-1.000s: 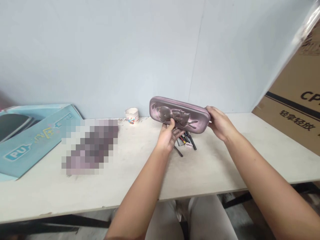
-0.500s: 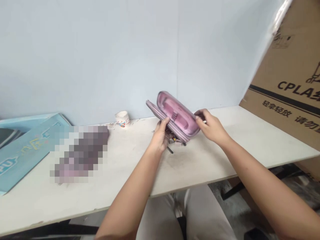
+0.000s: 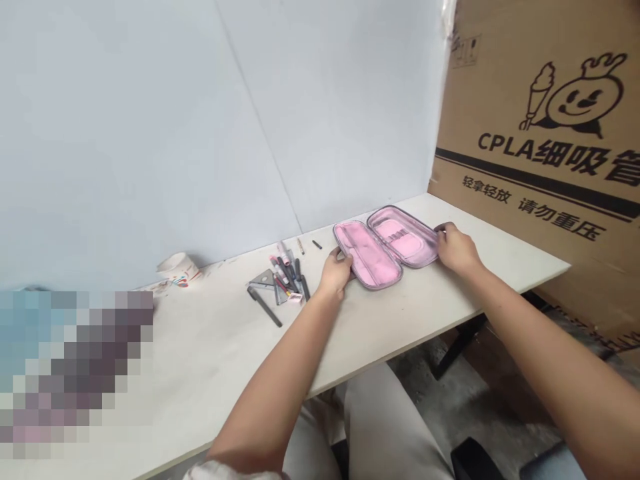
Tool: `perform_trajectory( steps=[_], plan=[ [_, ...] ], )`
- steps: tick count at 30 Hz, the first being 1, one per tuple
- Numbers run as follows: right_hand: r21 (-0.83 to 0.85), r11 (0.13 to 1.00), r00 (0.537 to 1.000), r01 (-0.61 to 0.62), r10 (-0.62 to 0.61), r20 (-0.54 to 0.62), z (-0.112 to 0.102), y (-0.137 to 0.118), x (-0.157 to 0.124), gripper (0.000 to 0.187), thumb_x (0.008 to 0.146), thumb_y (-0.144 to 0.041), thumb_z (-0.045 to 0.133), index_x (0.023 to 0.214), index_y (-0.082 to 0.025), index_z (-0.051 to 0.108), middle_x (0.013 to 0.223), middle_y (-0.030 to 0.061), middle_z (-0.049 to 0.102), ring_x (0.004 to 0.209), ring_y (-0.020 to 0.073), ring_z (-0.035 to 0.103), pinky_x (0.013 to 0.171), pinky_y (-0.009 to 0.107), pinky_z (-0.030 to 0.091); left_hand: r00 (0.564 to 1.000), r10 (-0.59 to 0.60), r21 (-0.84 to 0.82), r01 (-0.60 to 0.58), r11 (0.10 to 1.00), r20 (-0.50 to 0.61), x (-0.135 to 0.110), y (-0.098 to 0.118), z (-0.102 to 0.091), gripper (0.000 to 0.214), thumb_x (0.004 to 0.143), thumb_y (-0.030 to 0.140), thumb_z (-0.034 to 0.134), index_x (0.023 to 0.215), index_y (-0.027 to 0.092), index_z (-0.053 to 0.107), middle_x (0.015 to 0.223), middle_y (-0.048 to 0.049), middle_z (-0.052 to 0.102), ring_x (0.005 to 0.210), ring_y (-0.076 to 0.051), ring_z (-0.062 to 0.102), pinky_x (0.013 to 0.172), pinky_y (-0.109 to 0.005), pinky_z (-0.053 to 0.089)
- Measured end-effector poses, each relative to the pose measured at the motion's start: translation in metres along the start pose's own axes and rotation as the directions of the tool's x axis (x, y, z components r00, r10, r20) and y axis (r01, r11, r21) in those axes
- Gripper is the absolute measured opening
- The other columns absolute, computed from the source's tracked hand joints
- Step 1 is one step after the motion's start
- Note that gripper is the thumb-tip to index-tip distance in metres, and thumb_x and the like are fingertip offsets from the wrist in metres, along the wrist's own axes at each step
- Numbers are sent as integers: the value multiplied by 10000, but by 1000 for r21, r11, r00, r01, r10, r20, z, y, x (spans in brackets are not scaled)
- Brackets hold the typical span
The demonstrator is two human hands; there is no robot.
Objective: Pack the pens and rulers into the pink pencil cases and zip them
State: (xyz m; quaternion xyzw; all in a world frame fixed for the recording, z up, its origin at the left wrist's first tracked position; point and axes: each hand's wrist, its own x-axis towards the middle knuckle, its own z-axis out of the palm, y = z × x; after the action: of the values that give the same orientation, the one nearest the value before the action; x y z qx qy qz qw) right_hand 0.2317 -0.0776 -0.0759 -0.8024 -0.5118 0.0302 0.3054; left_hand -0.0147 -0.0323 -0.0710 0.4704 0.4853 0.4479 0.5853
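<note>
A pink pencil case [image 3: 373, 257] lies spread open on the white table, its two halves side by side with the pink lining facing up. My left hand [image 3: 337, 272] grips the outer edge of its left half. On the far edge of the right half, my right hand [image 3: 456, 248] has its fingers closed round the rim. Just left of the case is a loose pile of pens [image 3: 287, 270], with a set square [image 3: 263, 280] beneath some of them. A dark pen [image 3: 265, 307] lies apart at the pile's near side.
A paper cup [image 3: 179, 268] stands by the wall to the left. A large cardboard box [image 3: 530, 153] rises behind the table's right end. At the far left, a blurred-out dark and pink shape [image 3: 85, 363] covers part of the table [image 3: 200, 373].
The pencil case has gone from held up half folded above the pens to spread flat on the table, further right. The pens are now uncovered. My view has turned right.
</note>
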Motion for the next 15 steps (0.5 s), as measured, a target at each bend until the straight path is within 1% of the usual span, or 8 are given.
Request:
perform_trajectory(
  steps=[2, 3, 4, 6, 8, 10, 12, 15],
  plan=[
    [-65, 998, 1000, -15, 16, 18, 0, 7, 7, 396, 863, -260, 265, 1116, -118, 534, 892, 169, 647, 825, 268, 598, 718, 358, 423, 996, 88, 273, -85, 958, 1, 9, 1, 7, 479, 785, 144, 495, 1256, 138, 413, 1054, -136, 634, 937, -206, 621, 838, -367, 489],
    [-97, 995, 1000, -5, 6, 15, 0, 8, 11, 394, 862, -249, 263, 1115, -123, 537, 913, 167, 645, 848, 270, 595, 733, 365, 425, 987, 157, 439, -147, 886, 13, 12, 4, 9, 514, 771, 141, 503, 1275, 133, 402, 1158, -156, 583, 1054, -231, 568, 910, -384, 444],
    [-120, 992, 1000, 24, -24, 5, 0, 6, 14, 392, 862, -245, 265, 1113, -127, 542, 950, 166, 639, 886, 275, 586, 757, 374, 425, 972, 231, 599, -210, 773, 41, 14, 7, 12, 553, 758, 143, 514, 1296, 127, 385, 1261, -172, 505, 1167, -254, 484, 977, -397, 383],
    [-146, 980, 990, 135, -139, -19, 1, -3, 17, 397, 867, -277, 281, 1130, -137, 542, 1088, 162, 600, 1002, 287, 541, 834, 398, 410, 931, 335, 826, -299, 478, 143, 15, 12, 19, 622, 754, 181, 526, 1341, 120, 330, 1409, -183, 314, 1312, -286, 277, 1061, -430, 248],
    [-143, 949, 958, 282, -285, 1, 5, -18, 17, 438, 868, -373, 308, 1201, -170, 507, 1284, 139, 482, 1146, 305, 443, 931, 447, 356, 903, 346, 912, -343, 224, 255, 13, 12, 30, 636, 791, 286, 498, 1371, 137, 284, 1467, -179, 168, 1355, -315, 117, 1077, -486, 150],
    [-119, 909, 915, 400, -389, 104, 12, -33, 14, 515, 845, -493, 329, 1294, -257, 420, 1441, 85, 284, 1271, 338, 288, 988, 547, 259, 899, 287, 930, -363, 61, 332, 12, 9, 41, 615, 830, 398, 424, 1382, 175, 268, 1478, -166, 133, 1357, -340, 55, 1063, -536, 100],
    [-87, 882, 863, 462, -425, 275, 21, -44, 11, 574, 823, -575, 307, 1344, -335, 329, 1494, 36, 139, 1321, 367, 165, 971, 648, 179, 909, 195, 930, -366, -48, 368, 13, 4, 50, 600, 852, 448, 348, 1390, 201, 252, 1469, -164, 170, 1349, -359, 82, 1051, -556, 79],
    [-67, 875, 779, 479, -389, 492, 30, -48, 10, 586, 836, -593, 205, 1377, -372, 233, 1498, 13, 117, 1336, 369, 111, 928, 717, 130, 913, 102, 912, -378, -158, 395, 16, -2, 55, 596, 868, 450, 281, 1401, 189, 224, 1449, -182, 223, 1325, -381, 174, 1045, -553, 82]
  ],
)
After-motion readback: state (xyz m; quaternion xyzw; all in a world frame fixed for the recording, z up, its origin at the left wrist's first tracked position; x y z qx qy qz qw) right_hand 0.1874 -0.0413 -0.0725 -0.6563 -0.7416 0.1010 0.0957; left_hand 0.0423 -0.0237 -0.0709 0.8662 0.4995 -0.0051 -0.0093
